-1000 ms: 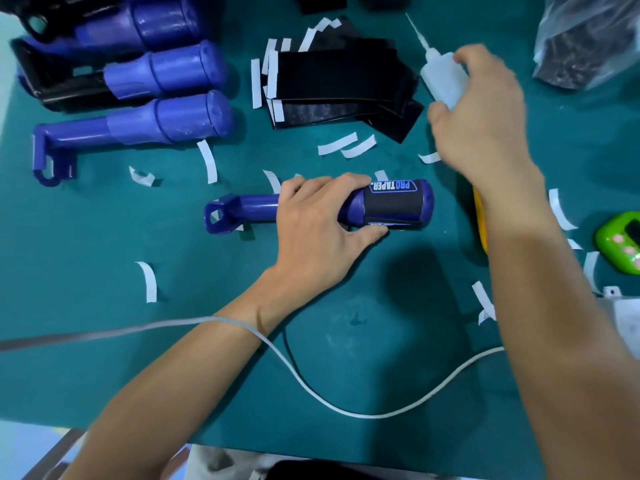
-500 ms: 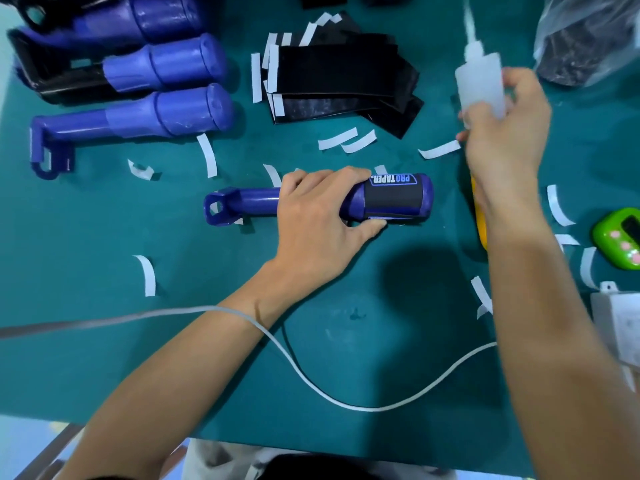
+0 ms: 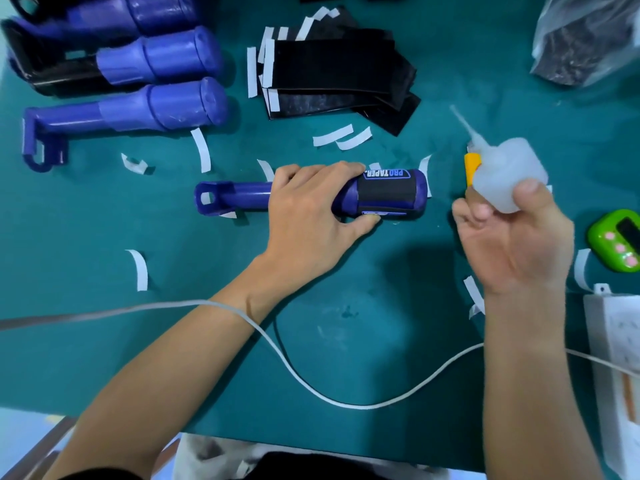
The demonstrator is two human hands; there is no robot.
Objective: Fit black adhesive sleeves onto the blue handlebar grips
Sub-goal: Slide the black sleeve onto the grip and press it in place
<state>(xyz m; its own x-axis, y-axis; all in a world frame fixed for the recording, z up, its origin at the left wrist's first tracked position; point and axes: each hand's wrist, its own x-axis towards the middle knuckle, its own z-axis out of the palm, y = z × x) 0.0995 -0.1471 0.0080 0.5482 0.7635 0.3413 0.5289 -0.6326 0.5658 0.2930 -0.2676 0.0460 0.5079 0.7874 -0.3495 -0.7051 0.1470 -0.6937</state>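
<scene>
Teal mat (image 3: pixel 104 341), glossy grip (image 3: pixel 242 195), translucent bottle (image 3: pixel 509 174)

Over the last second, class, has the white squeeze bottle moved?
Yes. The squeeze bottle came toward the person and rightward, away from the black sleeve pile.

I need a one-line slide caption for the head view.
Left hand grips a blue plastic handlebar grip wrapped in a black sleeve; right hand holds a translucent squeeze bottle.
</scene>
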